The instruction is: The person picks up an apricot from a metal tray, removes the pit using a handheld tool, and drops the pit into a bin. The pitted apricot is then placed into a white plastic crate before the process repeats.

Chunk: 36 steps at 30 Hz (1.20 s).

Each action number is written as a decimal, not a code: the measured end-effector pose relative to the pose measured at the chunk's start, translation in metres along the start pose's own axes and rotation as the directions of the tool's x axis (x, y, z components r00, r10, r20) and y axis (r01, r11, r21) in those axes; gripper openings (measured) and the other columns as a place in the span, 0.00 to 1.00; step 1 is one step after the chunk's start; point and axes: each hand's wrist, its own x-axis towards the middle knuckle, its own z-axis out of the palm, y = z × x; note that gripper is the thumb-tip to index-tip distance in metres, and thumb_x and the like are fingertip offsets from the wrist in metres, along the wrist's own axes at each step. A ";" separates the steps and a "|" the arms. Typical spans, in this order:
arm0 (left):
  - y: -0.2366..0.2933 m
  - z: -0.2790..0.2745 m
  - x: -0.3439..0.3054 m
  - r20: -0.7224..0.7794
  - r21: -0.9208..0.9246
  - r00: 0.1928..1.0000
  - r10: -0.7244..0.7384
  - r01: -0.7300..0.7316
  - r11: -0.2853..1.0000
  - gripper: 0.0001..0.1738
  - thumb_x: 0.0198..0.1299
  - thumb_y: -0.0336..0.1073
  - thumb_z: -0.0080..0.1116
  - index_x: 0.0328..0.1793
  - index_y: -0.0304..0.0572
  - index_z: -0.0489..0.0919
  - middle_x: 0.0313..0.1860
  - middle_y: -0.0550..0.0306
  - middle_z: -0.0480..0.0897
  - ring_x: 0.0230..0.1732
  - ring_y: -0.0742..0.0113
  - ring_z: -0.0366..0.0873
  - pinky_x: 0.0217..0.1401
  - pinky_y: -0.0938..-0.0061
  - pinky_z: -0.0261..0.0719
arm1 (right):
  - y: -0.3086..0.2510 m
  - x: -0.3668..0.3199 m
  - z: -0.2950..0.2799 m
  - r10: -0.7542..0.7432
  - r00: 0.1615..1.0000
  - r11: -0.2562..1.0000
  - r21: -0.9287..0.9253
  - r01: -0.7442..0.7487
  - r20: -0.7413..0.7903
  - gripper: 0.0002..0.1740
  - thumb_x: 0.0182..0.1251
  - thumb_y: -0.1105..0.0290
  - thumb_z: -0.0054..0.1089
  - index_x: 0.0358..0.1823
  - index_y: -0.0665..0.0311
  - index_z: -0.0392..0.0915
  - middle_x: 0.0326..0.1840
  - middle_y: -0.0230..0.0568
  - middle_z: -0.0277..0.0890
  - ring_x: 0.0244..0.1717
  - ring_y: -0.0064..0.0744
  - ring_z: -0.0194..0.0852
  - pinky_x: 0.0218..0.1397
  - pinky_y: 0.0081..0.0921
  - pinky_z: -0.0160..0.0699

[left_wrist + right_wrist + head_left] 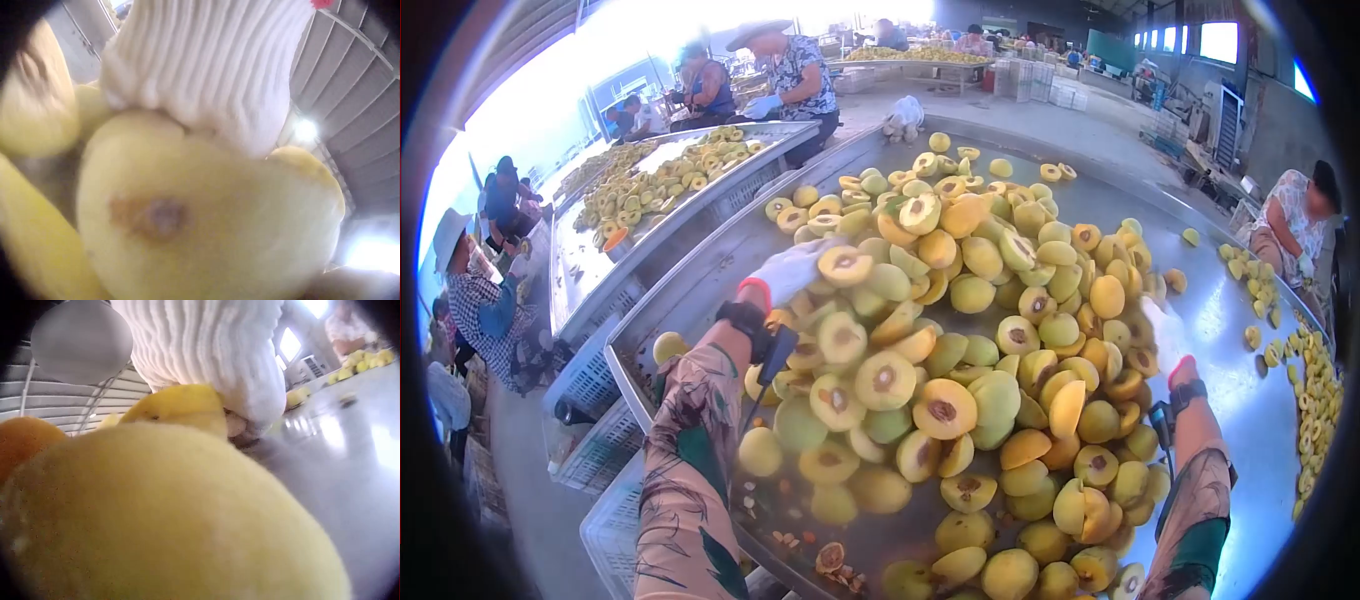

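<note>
A big heap of halved yellow peaches (945,408), cut sides and pits showing on many, lies on a metal table (1215,300). My left hand (795,272), in a white knitted glove, lies against the heap's left flank, its fingertips partly hidden by fruit. On the opposite flank, my gloved right hand (1165,335) touches the outer peaches with its fingers extended. In the left wrist view a peach half (206,212) fills the space just below the glove. Close up in the right wrist view, a smooth peach (175,512) covers much of the glove's fingers.
Loose pits and scraps (835,560) lie near the table's front left. More halves (1315,400) line the right edge, where a person (1290,220) sits. A second fruit table (730,195) stands left, with plastic crates (605,440) below and several people around it.
</note>
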 end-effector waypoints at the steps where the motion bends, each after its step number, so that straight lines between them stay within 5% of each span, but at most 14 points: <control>1: 0.009 0.003 0.002 0.039 -0.016 0.998 -0.049 0.050 0.999 0.32 0.70 0.60 0.38 0.77 0.63 0.63 0.75 0.59 0.68 0.72 0.57 0.67 0.73 0.68 0.63 | -0.011 0.000 0.016 -0.015 0.999 0.988 -0.152 0.021 0.042 0.30 0.71 0.56 0.56 0.68 0.64 0.69 0.63 0.41 0.73 0.61 0.32 0.70 0.65 0.27 0.66; 2: 0.022 0.007 0.005 0.078 -0.032 0.992 -0.096 0.099 0.995 0.31 0.70 0.58 0.38 0.77 0.63 0.63 0.75 0.59 0.67 0.72 0.58 0.67 0.73 0.68 0.63 | -0.016 0.001 0.026 -0.024 0.996 0.952 -0.302 0.049 0.086 0.29 0.71 0.56 0.56 0.67 0.65 0.69 0.61 0.41 0.75 0.59 0.30 0.70 0.63 0.27 0.68; 4: 0.043 0.013 0.009 0.145 -0.103 0.983 -0.109 0.124 0.987 0.31 0.71 0.57 0.39 0.78 0.62 0.61 0.75 0.58 0.66 0.72 0.58 0.66 0.74 0.68 0.63 | -0.002 0.004 0.045 -0.033 0.990 0.999 -0.020 0.037 0.138 0.30 0.68 0.54 0.59 0.65 0.66 0.72 0.58 0.40 0.78 0.56 0.31 0.74 0.59 0.26 0.70; 5: 0.044 0.016 0.004 0.129 -0.001 0.988 0.088 -0.088 0.996 0.32 0.70 0.59 0.39 0.78 0.62 0.62 0.76 0.58 0.65 0.73 0.58 0.65 0.74 0.68 0.63 | 0.023 0.019 0.054 -0.005 0.996 1.000 0.013 0.004 0.087 0.31 0.67 0.52 0.59 0.65 0.66 0.73 0.57 0.40 0.79 0.56 0.31 0.74 0.59 0.26 0.70; 6: 0.054 0.016 -0.002 0.171 -0.056 0.982 0.086 -0.078 0.995 0.35 0.69 0.62 0.40 0.78 0.58 0.62 0.77 0.56 0.64 0.74 0.56 0.64 0.74 0.68 0.62 | 0.001 -0.006 0.070 -0.023 0.978 0.989 0.145 -0.007 0.205 0.33 0.66 0.50 0.58 0.65 0.66 0.72 0.58 0.44 0.79 0.58 0.33 0.74 0.61 0.28 0.69; 8: 0.075 0.015 -0.012 0.253 -0.161 0.964 0.083 -0.043 0.986 0.42 0.66 0.68 0.40 0.78 0.51 0.61 0.78 0.52 0.61 0.76 0.53 0.61 0.75 0.67 0.60 | -0.040 -0.044 0.080 0.036 0.976 0.970 -0.244 0.018 0.217 0.35 0.65 0.47 0.57 0.66 0.65 0.72 0.59 0.47 0.78 0.59 0.37 0.74 0.63 0.30 0.68; 10: 0.103 0.009 -0.024 0.342 -0.208 0.939 -0.026 0.102 0.973 0.49 0.62 0.73 0.43 0.79 0.47 0.57 0.79 0.48 0.58 0.77 0.51 0.59 0.75 0.66 0.60 | -0.033 -0.053 0.085 0.051 0.954 0.958 -0.283 0.037 0.296 0.36 0.65 0.45 0.55 0.67 0.64 0.71 0.58 0.48 0.78 0.59 0.41 0.74 0.64 0.31 0.67; 15: 0.132 0.003 -0.063 0.479 -0.240 0.873 0.089 0.033 0.970 0.47 0.64 0.72 0.40 0.77 0.43 0.61 0.79 0.46 0.58 0.77 0.50 0.58 0.77 0.64 0.54 | -0.043 -0.104 0.088 0.145 0.878 0.948 -0.319 0.009 0.457 0.36 0.66 0.43 0.54 0.66 0.62 0.71 0.58 0.48 0.78 0.60 0.40 0.74 0.65 0.31 0.67; 23: 0.155 0.011 -0.094 0.539 -0.125 0.808 0.238 -0.202 0.971 0.38 0.65 0.67 0.42 0.74 0.56 0.68 0.71 0.49 0.70 0.69 0.48 0.68 0.71 0.61 0.65 | -0.113 -0.187 0.087 0.225 0.834 0.904 -0.427 0.014 0.504 0.33 0.68 0.46 0.55 0.62 0.66 0.74 0.55 0.39 0.79 0.55 0.25 0.74 0.60 0.24 0.71; 25: 0.157 0.006 -0.099 0.541 -0.105 0.803 0.251 -0.232 0.967 0.36 0.65 0.65 0.43 0.74 0.57 0.67 0.69 0.49 0.73 0.68 0.48 0.70 0.70 0.60 0.66 | -0.137 -0.200 0.085 0.312 0.825 0.843 -0.538 -0.012 0.471 0.36 0.66 0.43 0.56 0.64 0.65 0.73 0.57 0.44 0.78 0.58 0.31 0.74 0.62 0.28 0.70; 28: 0.160 0.007 -0.107 0.308 0.042 0.900 0.310 -0.338 0.940 0.35 0.65 0.62 0.44 0.74 0.56 0.68 0.63 0.50 0.77 0.68 0.51 0.70 0.69 0.60 0.67 | -0.146 -0.215 0.077 0.308 0.780 0.815 -0.574 0.078 0.544 0.34 0.66 0.44 0.57 0.64 0.61 0.74 0.54 0.44 0.80 0.53 0.31 0.77 0.58 0.28 0.73; 30: 0.171 -0.003 -0.121 0.111 0.007 0.942 0.317 -0.319 0.948 0.30 0.64 0.58 0.47 0.68 0.53 0.74 0.60 0.50 0.78 0.66 0.50 0.71 0.68 0.60 0.67 | -0.130 -0.219 0.070 0.157 0.776 0.847 -0.487 0.213 0.612 0.31 0.66 0.46 0.58 0.63 0.60 0.75 0.51 0.39 0.81 0.51 0.29 0.77 0.57 0.25 0.72; 32: 0.194 -0.024 -0.145 0.039 0.017 0.962 0.271 -0.272 0.962 0.28 0.65 0.55 0.49 0.66 0.51 0.76 0.66 0.50 0.75 0.67 0.49 0.70 0.70 0.60 0.66 | -0.136 -0.229 0.065 0.151 0.851 0.865 -0.484 0.133 0.504 0.28 0.66 0.49 0.60 0.60 0.59 0.77 0.50 0.36 0.82 0.51 0.28 0.76 0.58 0.24 0.71; 36: 0.207 -0.011 -0.187 -0.005 0.030 0.941 0.338 -0.338 0.941 0.23 0.63 0.52 0.52 0.58 0.50 0.81 0.54 0.48 0.82 0.58 0.48 0.76 0.63 0.59 0.73 | -0.146 -0.254 0.046 -0.018 0.948 0.958 -0.265 0.107 0.318 0.20 0.70 0.56 0.58 0.55 0.60 0.80 0.50 0.34 0.80 0.53 0.25 0.72 0.60 0.25 0.67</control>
